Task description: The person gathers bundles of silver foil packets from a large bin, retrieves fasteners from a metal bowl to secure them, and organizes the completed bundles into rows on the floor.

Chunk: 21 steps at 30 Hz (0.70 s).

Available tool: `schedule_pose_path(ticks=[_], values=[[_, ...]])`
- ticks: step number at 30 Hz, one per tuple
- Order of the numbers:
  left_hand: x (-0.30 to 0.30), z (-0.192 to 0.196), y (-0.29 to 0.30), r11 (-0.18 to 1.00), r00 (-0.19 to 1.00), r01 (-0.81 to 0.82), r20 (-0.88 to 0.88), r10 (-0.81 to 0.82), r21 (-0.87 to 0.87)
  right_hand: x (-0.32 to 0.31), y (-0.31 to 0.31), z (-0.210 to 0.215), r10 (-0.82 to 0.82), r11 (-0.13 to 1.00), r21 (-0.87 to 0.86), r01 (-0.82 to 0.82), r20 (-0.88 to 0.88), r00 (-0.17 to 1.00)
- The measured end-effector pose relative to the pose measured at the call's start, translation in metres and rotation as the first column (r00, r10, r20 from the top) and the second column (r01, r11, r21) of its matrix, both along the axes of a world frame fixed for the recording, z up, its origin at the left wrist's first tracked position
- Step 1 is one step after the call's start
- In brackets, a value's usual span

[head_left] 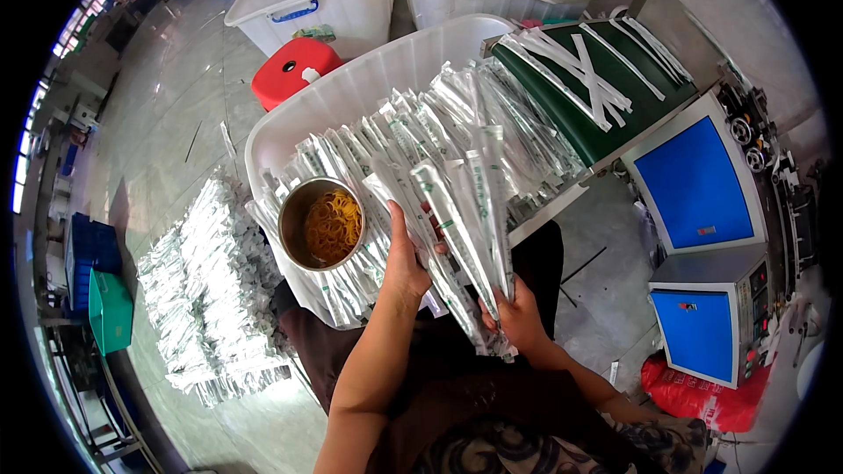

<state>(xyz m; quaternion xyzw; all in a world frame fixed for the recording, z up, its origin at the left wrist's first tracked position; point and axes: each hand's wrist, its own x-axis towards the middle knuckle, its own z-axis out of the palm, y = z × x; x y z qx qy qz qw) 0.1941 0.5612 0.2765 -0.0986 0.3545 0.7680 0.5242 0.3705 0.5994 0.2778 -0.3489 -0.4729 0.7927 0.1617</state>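
Grey polished floor (167,132) is seen all round, with white plastic bins and a red stool (294,70) beyond the fingers. A heap of finished sachet bundles (206,298) is piled on the floor, left of the left hand. A large white tub (351,88), resting on the lap, is filled with long clear sachets (439,140).

A bunch of sachets (474,219) is clamped at its lower end by the right hand (520,320), fingers closed round it. The left hand (404,268) is laid against the bunch's side, fingers half curled, steadying it; a full grip cannot be confirmed. A steel bowl of rubber bands (329,226) sits in the tub, just left of the left hand.

Judged step: a bundle is being gathered and squared. A band from the bowl would likely be called for next.

A green conveyor belt (580,96) carrying more sachets, and a blue-panelled packing machine (702,193), stand right of the fingers.
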Motion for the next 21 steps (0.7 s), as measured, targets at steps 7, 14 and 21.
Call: schedule_pose_path(ticks=[7,14,21], values=[[0.019,0.01,-0.02,0.971,0.956,0.214,-0.182,-0.232,-0.11,0.005,-0.028,0.005,0.184,0.763,0.573,-0.298,0.25,0.951],[0.027,0.017,-0.038,0.936,0.898,0.343,-0.266,-0.351,-0.079,-0.003,-0.007,0.026,0.222,0.61,0.71,-0.351,0.272,0.936],[0.026,0.007,-0.064,0.948,0.933,0.265,-0.2,-0.298,-0.176,-0.01,-0.008,0.022,0.161,0.727,0.663,-0.178,0.087,0.983]])
